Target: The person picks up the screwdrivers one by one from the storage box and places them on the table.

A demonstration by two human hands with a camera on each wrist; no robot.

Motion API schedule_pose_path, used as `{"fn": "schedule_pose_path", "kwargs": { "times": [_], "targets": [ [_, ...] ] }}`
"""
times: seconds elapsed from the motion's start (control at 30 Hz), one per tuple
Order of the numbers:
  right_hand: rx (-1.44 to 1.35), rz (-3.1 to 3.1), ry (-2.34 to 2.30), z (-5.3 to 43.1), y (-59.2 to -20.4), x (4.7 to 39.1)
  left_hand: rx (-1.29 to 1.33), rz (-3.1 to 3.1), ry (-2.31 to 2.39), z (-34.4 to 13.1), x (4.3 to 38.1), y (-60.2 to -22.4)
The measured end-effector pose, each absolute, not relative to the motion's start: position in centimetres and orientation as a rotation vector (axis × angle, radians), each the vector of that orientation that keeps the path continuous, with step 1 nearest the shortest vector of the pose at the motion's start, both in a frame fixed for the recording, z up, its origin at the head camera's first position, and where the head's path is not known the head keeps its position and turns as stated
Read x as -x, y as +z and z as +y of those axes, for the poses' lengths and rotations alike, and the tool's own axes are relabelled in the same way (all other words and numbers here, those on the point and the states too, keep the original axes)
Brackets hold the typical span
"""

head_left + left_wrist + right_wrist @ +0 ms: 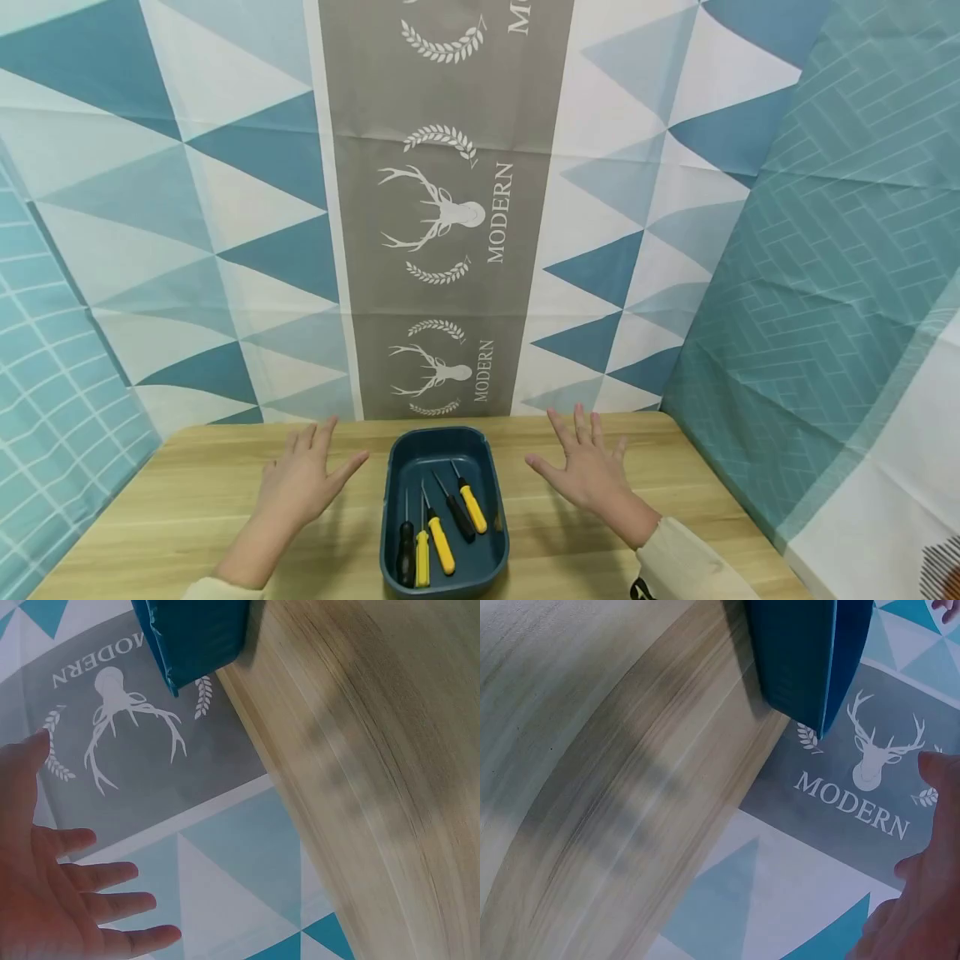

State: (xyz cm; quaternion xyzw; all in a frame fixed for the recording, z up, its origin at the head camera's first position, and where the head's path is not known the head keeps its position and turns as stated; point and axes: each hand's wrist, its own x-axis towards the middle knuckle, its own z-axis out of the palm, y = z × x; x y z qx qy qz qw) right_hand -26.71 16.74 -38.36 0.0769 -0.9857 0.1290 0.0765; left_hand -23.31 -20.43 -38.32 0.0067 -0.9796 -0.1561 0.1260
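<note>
A dark blue rectangular tray [468, 560] sits on the wooden table, holding several screwdrivers. Among them are a black-handled screwdriver [406, 554] at the left, a yellow-handled screwdriver [422, 560] beside it, and a yellow-and-black screwdriver [442, 546] in the middle. Further right lie another black-handled screwdriver [461, 518] and another yellow-handled one [472, 508]. Left of the tray, my left hand [300, 479] is spread with nothing in it. My right hand [588, 468], fingers spread too, is on the tray's right side, apart from it. Both wrist views show part of the tray's outer wall [199, 641].
The light wooden table [210, 500] ends at a patterned cloth backdrop [442, 292] behind the tray. Tiled-pattern cloth [52, 375] hangs on the left and teal cloth [810, 333] on the right. A grey-striped object [941, 567], cut off by the frame, shows at the lower right corner.
</note>
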Motion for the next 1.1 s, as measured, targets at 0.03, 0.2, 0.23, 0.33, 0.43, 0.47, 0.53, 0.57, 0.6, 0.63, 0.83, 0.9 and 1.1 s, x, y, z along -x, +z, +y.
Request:
{"fn": "schedule_pose_path", "kwargs": {
  "times": [0.03,0.2,0.23,0.33,0.43,0.47,0.53,0.57,0.6,0.63,0.83,0.9,1.1],
  "targets": [
    [-0.227,-2.955,0.398,16.7,-38.4,26.7,-0.020,-2.851,-0.456,-20.5,23.3,-38.3],
    [-0.213,-2.954,0.467,16.7,-38.7,26.7,-0.014,-2.849,-0.457,-20.6,23.3,-38.3],
    [-0.214,-2.955,0.489,16.7,-38.8,26.7,-0.010,-2.848,-0.453,-20.7,23.3,-38.3],
    [-0.223,-2.960,0.539,16.7,-38.9,26.7,0.002,-2.843,-0.445,-20.8,23.3,-38.3],
    [-0.242,-2.954,0.575,16.8,-38.9,26.7,0.012,-2.833,-0.455,-20.9,23.3,-38.2],
    [-0.247,-2.947,0.582,16.8,-39.0,26.8,0.016,-2.830,-0.462,-21.0,23.3,-38.1],
    [-0.266,-2.923,0.608,17.0,-39.0,26.8,0.019,-2.824,-0.472,-21.0,23.3,-38.0],
    [-0.277,-2.907,0.625,17.1,-39.0,26.8,0.019,-2.823,-0.480,-21.1,23.4,-37.9],
    [-0.281,-2.895,0.642,17.1,-39.0,26.9,0.022,-2.820,-0.485,-21.1,23.4,-37.8],
    [-0.284,-2.883,0.660,17.2,-39.0,26.9,0.021,-2.818,-0.493,-21.1,23.4,-37.8],
    [-0.283,-2.839,0.730,17.3,-38.8,26.8,0.035,-2.815,-0.577,-21.5,23.3,-37.8],
    [-0.284,-2.829,0.745,17.3,-38.8,26.8,0.036,-2.826,-0.618,-21.7,23.3,-37.8],
    [-0.297,-2.826,0.791,17.3,-38.8,26.9,0.029,-2.847,-0.802,-22.4,23.3,-38.0]
  ]
}}
